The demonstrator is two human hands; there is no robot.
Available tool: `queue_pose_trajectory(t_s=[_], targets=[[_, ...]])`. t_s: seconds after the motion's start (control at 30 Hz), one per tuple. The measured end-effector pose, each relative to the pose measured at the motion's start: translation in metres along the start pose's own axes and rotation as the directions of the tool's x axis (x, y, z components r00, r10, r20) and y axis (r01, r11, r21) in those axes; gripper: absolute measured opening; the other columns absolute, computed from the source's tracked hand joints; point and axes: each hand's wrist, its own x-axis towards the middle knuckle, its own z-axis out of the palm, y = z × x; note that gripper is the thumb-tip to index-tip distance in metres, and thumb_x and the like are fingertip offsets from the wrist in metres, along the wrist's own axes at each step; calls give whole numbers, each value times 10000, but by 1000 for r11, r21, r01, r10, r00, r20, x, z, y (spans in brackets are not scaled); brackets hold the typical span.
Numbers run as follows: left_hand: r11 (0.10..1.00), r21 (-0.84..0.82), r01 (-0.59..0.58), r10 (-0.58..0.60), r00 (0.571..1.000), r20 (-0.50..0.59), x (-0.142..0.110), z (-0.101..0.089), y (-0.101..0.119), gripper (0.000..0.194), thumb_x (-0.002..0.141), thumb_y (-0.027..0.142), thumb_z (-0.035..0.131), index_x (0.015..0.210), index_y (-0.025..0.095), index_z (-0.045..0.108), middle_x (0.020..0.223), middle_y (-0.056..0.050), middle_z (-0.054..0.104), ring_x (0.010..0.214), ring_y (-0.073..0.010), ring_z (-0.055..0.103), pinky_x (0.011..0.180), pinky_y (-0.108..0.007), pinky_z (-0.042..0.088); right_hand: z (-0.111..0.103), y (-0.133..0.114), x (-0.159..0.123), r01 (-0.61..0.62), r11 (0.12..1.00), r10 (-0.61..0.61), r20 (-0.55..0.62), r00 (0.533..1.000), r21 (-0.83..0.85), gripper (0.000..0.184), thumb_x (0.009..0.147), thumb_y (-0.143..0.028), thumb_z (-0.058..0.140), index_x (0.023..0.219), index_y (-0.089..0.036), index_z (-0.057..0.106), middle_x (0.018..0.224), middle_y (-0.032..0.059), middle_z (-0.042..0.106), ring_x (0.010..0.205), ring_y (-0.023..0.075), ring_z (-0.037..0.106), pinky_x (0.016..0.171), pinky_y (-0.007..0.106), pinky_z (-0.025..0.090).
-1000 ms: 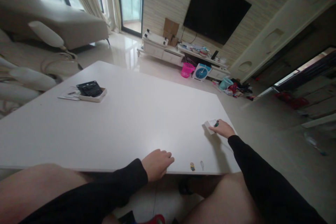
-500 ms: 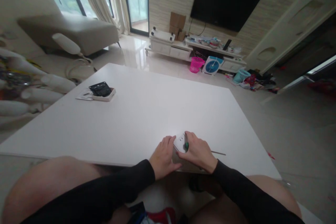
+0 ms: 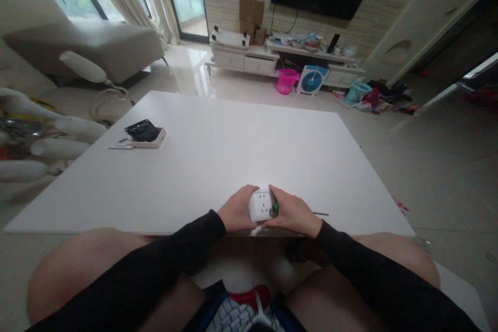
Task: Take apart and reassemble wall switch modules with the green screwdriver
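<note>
While the left hand (image 3: 238, 209) and right hand (image 3: 292, 211) share a closed grip on a white socket (image 3: 262, 205) near the edge of the worktop (image 3: 218, 155), the right, also holding a green-handled tool (image 3: 276, 208), hides its middle; far left lies a box (image 3: 151, 144) of black pieces (image 3: 143, 131).

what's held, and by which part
The left hand and right hand hold a white socket by its opposite sides; the right also grips a tool by its green handle.
</note>
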Motion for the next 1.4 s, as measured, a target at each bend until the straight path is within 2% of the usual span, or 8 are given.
queue_pose_trajectory(t_s=[0.17, 0.4, 0.63, 0.83, 1.07, 1.2, 1.3, 1.4], targets=[[997, 61, 48, -57, 987, 148, 4, -10, 0, 800, 595, 202, 852, 1321, 162, 518, 1234, -122, 641, 1091, -310, 666, 940, -439, 574, -3, -3, -1, -15, 997, 19, 42, 999, -82, 638, 756, -460, 870, 1257, -202, 571, 1145, 113, 778, 949, 298, 746, 692, 313, 398], [992, 128, -1, -20, 985, 169, 4, -8, -5, 825, 591, 203, 860, 1334, 116, 515, 1249, -157, 621, 1163, -333, 625, 996, -456, 555, -6, -9, -1, 14, 980, -6, 44, 999, -199, 541, 776, -499, 825, 1145, -204, 561, 1084, 109, 791, 880, 286, 748, 628, 304, 322], [964, 265, -9, -44, 981, 191, 6, -12, -4, 881, 607, 253, 876, 1384, 127, 480, 1286, -174, 621, 1189, -362, 610, 1049, -504, 514, -7, -9, -2, 24, 967, -18, 29, 999, -253, 582, 784, -547, 814, 1174, -205, 550, 1057, 113, 804, 841, 298, 759, 610, 302, 312], [949, 293, -121, 89, 989, 119, 1, -21, 9, 961, 694, 378, 866, 1512, 183, 403, 1504, -206, 501, 1418, -405, 472, 1203, -574, 380, -12, -12, -6, 41, 973, -52, -44, 998, -228, 628, 815, -602, 787, 1238, -208, 543, 1096, 116, 799, 851, 303, 766, 621, 304, 332], [867, 419, -270, 183, 954, 237, -1, -37, 28, 654, 816, 307, 790, 1421, 186, 574, 1576, -201, 462, 1444, -409, 423, 1211, -594, 384, -13, -13, -8, 92, 986, -109, -120, 987, -140, 705, 834, -631, 768, 1342, -187, 563, 1070, 99, 796, 900, 310, 777, 677, 315, 432], [945, 275, -179, 165, 984, 72, 5, -52, 17, 216, 918, 343, 654, 1061, 185, 692, 1482, -179, 554, 1353, -356, 517, 1182, -553, 445, -15, -10, -9, 153, 986, -162, -204, 965, -62, 870, 895, -573, 742, 1600, -184, 414, 1239, 131, 775, 1004, 284, 769, 802, 331, 518], [1000, 0, 7, -7, 989, -145, 14, -69, -1, 314, 1005, 387, 469, 904, 186, 688, 1186, -133, 685, 1134, -280, 655, 1074, -479, 541, -19, -6, -11, 178, 982, -187, -284, 940, -58, 731, 952, -471, 677, 1586, -178, 462, 1159, 124, 787, 965, 260, 759, 815, 329, 536], [936, -275, 221, -276, 944, -182, 22, -85, -18, 300, 926, 432, 540, 880, 169, 676, 978, -101, 703, 990, -264, 706, 863, -407, 621, -26, -2, -13, 184, 981, -190, -380, 905, -54, 550, 966, -355, 607, 1483, -170, 566, 1040, 107, 779, 884, 242, 736, 807, 333, 545]])
